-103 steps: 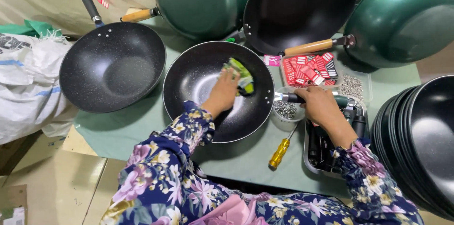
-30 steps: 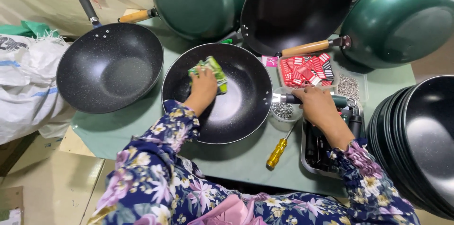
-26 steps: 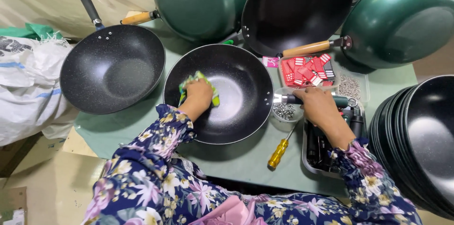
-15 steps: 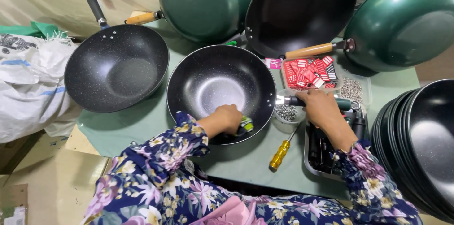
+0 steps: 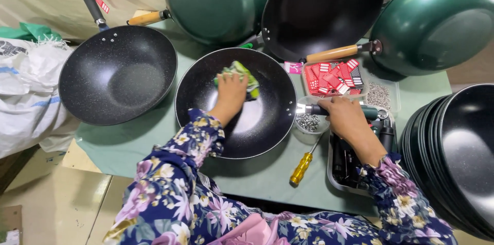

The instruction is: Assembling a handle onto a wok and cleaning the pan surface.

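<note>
Swept from near rim to far side, left hand (image 5: pixel 231 90) presses green cloth (image 5: pixel 246 76) inside wok (image 5: pixel 267 121)

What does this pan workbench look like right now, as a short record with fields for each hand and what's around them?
left hand: presses a green cloth against the inside of the black pan in the middle
right hand: grips the stub handle at that pan's right rim, fingers wrapped over it
beside the pan: small bowl of screws, yellow-handled screwdriver
behind the right hand: tray of red tags
left: speckled black pan with dark handle
back: green woks with wooden handles
right: stack of black pans
surface: green table cover
</note>
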